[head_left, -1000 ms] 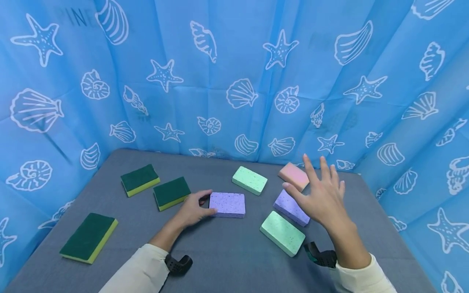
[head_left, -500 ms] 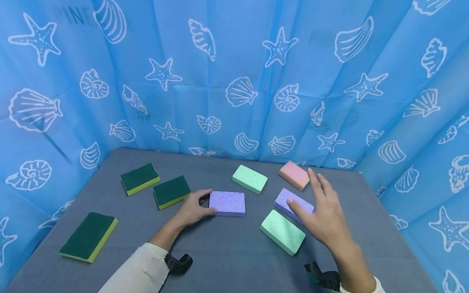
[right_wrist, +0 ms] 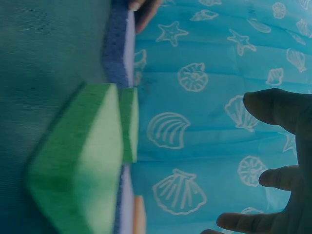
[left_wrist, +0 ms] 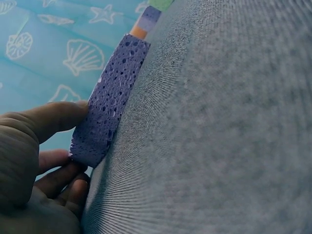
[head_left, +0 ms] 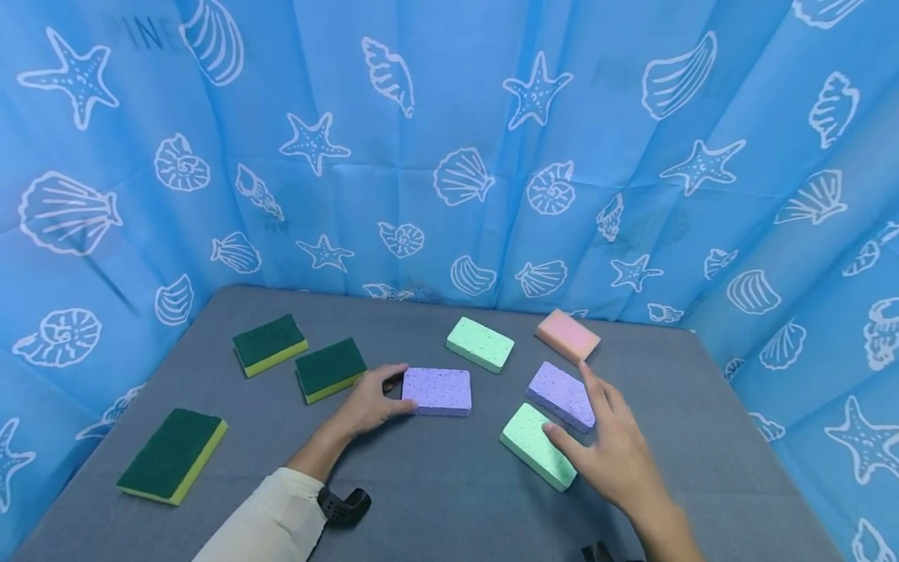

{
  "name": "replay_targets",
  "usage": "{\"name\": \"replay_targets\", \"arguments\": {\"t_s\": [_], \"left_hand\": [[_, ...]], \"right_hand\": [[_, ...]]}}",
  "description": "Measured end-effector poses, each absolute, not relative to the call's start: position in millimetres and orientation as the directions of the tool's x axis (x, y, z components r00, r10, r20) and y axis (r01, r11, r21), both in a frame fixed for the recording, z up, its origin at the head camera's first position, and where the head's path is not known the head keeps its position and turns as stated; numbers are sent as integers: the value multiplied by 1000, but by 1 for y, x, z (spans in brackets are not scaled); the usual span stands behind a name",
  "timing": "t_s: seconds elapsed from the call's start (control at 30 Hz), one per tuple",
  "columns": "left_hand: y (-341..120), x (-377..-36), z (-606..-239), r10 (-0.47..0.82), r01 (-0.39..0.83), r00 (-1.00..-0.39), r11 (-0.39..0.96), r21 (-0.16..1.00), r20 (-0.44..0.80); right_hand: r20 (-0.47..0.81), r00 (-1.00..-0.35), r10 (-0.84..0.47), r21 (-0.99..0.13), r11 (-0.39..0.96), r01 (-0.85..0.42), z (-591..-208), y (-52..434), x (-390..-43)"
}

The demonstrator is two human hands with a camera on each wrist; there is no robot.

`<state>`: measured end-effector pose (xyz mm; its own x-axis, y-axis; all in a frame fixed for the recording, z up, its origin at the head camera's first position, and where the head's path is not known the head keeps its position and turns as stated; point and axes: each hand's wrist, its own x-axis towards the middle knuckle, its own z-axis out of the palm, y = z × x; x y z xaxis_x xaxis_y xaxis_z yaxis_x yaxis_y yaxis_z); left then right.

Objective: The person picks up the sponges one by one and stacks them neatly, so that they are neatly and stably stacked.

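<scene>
My left hand (head_left: pixel 372 403) holds the left end of a purple sponge (head_left: pixel 438 390) lying flat mid-table, thumb at the near corner and fingers at the far one. In the left wrist view the thumb lies against the upper edge of this porous sponge (left_wrist: pixel 109 92). Spread and relaxed, my right hand (head_left: pixel 615 455) hovers by a light green sponge (head_left: pixel 535 443), with nothing held. The right wrist view shows a gap between its fingers and that green sponge (right_wrist: pixel 90 161). A second purple sponge (head_left: pixel 559 396) lies just beyond, partly behind the right fingertips.
A pink sponge (head_left: pixel 567 336) and another light green sponge (head_left: pixel 481 343) lie farther back. To the left are three dark green and yellow scrub sponges: (head_left: pixel 270 343) at the back, one beside my left hand, one nearer the front. A blue shell-print curtain (head_left: pixel 421 117) borders the grey table.
My right hand has lowered and come nearer, from above the right purple sponge to the front green one. My left hand and the sponges have stayed in place.
</scene>
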<state>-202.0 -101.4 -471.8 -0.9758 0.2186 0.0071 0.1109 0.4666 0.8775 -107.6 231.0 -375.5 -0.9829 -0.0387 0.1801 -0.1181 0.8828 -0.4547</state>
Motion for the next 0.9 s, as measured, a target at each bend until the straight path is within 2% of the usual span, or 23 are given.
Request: {"name": "replay_targets", "arguments": {"t_s": [0.27, 0.57, 0.73, 0.9], "left_hand": [[-101, -202, -472, 213, 104, -977, 477, 873, 0], [-102, -203, -475, 219, 103, -976, 476, 873, -5], [-103, -203, -475, 224, 103, -975, 473, 875, -6], [-103, -203, -474, 228, 110, -974, 480, 870, -3]], "right_hand": [[-18, -999, -43, -423, 906, -31, -398, 235, -102], [-131, -989, -66, -392, 920, -10, -416, 241, -99], [-171, -983, -72, -372, 928, -3, -422, 244, -102], [-152, -985, -83, -382, 924, -19, -428, 246, -101]]}}
